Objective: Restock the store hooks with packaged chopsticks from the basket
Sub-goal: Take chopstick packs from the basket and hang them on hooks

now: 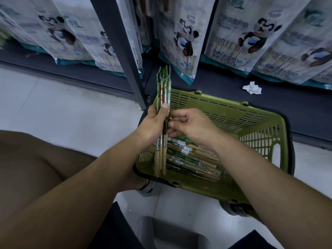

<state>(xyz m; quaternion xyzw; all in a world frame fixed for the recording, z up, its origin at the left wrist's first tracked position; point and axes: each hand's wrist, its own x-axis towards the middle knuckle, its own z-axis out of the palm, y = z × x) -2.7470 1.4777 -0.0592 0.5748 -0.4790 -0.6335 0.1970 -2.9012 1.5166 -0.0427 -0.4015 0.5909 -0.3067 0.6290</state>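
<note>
A green plastic basket stands on the floor in front of me, with several chopstick packs lying in its near half. My left hand is shut on a thin bundle of packaged chopsticks, held upright over the basket's left rim, green tops up. My right hand is beside it, fingers pinched at the bundle's right edge. Which pack those fingers hold is hidden.
Large panda-printed bags hang in rows along the rack above a dark base shelf. A dark metal upright runs down to the floor left of the basket. A crumpled white paper lies on the shelf. My knee is at the left.
</note>
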